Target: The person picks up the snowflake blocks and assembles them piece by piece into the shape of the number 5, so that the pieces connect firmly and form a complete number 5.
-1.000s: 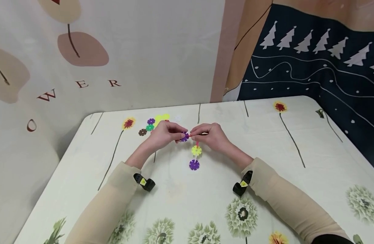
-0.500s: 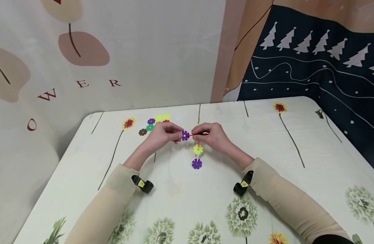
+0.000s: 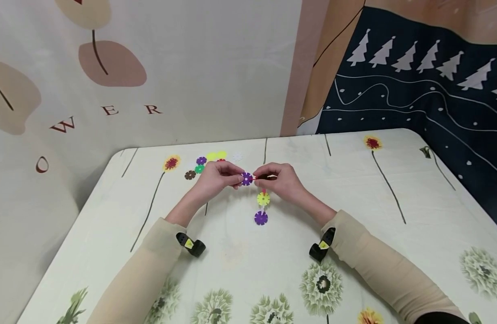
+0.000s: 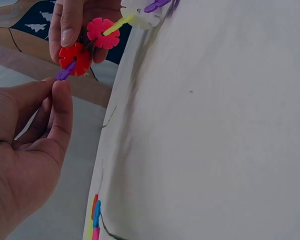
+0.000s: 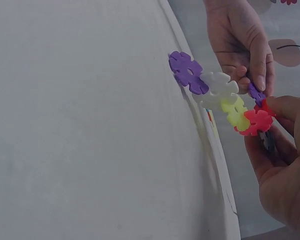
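Observation:
My left hand (image 3: pixel 217 177) pinches a purple snowflake disc (image 3: pixel 246 179) between thumb and fingertips. That disc meets a red snowflake disc (image 4: pixel 75 59), seen edge-on in the head view. My right hand (image 3: pixel 284 181) grips the red disc, with a dark disc (image 5: pixel 266 141) partly hidden among its fingers. From there a chain of joined discs hangs: a pink disc (image 4: pixel 103 33), a yellow disc (image 3: pixel 263 199), a white disc (image 5: pixel 220 89) and, at the free end, another purple disc (image 3: pixel 261 218). Both hands are raised over the table, fingertips close together.
Loose discs lie at the table's back left, partly behind my left hand: a brown disc (image 3: pixel 190 175), a green disc (image 3: pixel 199 169), yellow discs (image 3: pixel 216 155) and a white disc (image 3: pixel 237 156) among them. A flower-print cloth covers the table (image 3: pixel 240 270). A curtain (image 3: pixel 216 81) hangs behind.
The left-hand purple disc has shifted slightly right and turned, showing more of its face. The hanging chain swung a little to the right. Both hands keep their hold.

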Available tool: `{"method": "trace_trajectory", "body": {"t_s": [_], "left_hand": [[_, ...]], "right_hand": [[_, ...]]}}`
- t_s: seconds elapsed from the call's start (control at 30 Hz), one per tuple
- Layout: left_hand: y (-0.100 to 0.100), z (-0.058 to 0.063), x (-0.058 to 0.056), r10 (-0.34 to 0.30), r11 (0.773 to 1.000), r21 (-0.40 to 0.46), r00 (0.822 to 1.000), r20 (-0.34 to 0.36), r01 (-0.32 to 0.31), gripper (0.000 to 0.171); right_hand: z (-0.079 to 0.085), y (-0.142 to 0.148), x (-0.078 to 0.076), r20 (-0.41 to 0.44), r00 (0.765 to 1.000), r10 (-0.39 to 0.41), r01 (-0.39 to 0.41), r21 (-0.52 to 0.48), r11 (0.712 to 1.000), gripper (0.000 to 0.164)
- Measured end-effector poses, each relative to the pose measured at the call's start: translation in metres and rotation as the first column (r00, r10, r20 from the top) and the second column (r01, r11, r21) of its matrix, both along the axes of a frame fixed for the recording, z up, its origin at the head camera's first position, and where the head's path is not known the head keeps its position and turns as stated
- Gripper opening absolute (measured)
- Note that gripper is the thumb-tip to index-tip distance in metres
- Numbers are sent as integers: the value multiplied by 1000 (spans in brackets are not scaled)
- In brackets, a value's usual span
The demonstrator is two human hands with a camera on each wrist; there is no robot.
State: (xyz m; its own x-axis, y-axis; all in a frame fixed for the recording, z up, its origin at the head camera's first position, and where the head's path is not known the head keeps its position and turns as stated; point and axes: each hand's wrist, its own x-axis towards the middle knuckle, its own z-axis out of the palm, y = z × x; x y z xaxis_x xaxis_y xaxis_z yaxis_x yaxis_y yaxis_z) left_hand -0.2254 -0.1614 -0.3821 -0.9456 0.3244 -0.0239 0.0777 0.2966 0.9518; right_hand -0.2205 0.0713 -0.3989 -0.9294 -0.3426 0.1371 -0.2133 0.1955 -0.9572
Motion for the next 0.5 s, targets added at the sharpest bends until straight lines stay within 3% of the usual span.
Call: {"method": "trace_trajectory", "body": {"t_s": [0.5], "left_hand": [[7,0,2,-15,998,60,997,73,10,21]], "right_hand": [[-1,-5,3,-19,1000,-3,4,92,996,36]]}}
